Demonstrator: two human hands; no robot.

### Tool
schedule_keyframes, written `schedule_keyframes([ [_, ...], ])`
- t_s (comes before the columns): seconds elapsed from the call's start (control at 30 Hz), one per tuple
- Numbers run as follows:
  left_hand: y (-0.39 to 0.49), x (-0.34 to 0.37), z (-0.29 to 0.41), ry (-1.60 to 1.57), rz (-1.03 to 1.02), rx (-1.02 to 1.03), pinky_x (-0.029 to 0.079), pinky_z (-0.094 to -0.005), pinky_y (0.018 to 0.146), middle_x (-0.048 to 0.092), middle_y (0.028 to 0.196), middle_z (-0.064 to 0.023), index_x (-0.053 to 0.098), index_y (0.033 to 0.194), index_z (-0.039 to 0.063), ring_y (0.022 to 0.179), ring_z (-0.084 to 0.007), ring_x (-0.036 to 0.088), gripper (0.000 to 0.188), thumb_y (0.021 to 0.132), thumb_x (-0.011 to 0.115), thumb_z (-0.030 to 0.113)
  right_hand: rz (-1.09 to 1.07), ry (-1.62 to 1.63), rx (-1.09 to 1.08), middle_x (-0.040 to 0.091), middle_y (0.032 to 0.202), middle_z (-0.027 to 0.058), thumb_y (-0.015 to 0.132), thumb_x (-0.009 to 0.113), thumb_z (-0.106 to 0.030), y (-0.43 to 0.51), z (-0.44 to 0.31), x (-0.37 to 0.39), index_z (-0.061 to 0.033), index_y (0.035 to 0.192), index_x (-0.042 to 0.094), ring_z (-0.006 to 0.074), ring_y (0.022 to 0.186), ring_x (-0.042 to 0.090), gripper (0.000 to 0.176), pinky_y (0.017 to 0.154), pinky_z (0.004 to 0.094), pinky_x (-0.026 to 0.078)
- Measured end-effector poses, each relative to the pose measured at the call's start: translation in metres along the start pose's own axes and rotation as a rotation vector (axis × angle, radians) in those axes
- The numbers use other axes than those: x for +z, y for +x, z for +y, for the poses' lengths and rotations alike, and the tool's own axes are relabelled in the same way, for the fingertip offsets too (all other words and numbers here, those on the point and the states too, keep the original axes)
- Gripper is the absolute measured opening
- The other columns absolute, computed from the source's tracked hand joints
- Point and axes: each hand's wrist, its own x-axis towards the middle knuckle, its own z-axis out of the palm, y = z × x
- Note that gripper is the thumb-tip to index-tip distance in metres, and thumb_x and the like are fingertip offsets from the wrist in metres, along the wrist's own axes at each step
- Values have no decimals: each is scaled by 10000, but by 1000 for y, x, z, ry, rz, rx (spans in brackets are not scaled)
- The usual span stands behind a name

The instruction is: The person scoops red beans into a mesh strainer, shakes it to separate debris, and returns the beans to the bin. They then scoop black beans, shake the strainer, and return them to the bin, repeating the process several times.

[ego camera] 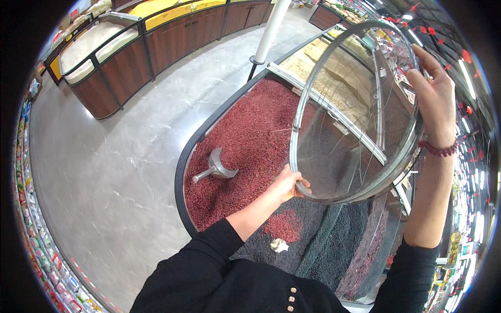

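A large round mesh sieve [332,156] with a metal rim is tilted up in front of me, and the bins behind show through its mesh. My left hand [291,184] grips the rim at its lower left. High on the right side, my right hand [436,94] holds the opposite rim, with a dark red bead bracelet [437,148] at the wrist. Under the sieve lies a heap of small red beans [238,121] in a display bin. A metal scoop [220,165] rests on those beans, handle towards the left.
Nearer me are dark beans or grains [254,250], with a patch of red beans [287,227] and a crumpled white thing [279,245] on top. A dark rim [181,180] edges the bin. A white post [270,31] stands behind. Wood-panelled counters [184,39] line the far floor.
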Motion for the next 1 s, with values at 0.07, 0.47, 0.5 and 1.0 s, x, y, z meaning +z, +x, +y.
schedule_keyframes([
  [0.07,2,12,0,-15,27,19,549,-421,539,571,747,-174,295,1143,104,596,-286,611,381,789,380,-7,-11,31,-128,643,932,123,732,546,-143,-4,-16,-16,53,1135,550,131,813,594,448,747,243,458],
  [0.47,64,12,4,-2,0,14,554,-491,536,518,819,-200,78,1282,151,608,-357,607,562,828,362,-18,100,-181,-567,469,1168,206,616,539,13,-59,-95,0,37,1118,515,357,1077,463,503,921,406,372],
  [0.5,69,9,1,34,52,10,556,-491,545,511,842,-196,52,1309,178,619,-330,606,603,829,358,-20,35,-190,-484,464,1167,208,608,545,9,-63,-99,3,41,1118,512,356,1090,453,512,923,405,364],
  [1.0,55,27,13,220,56,24,546,-524,566,506,813,-172,148,1213,127,624,-341,597,418,858,332,5,145,-76,-451,512,1174,178,631,526,31,-80,-75,-26,10,1127,554,297,1078,514,497,917,382,397],
])
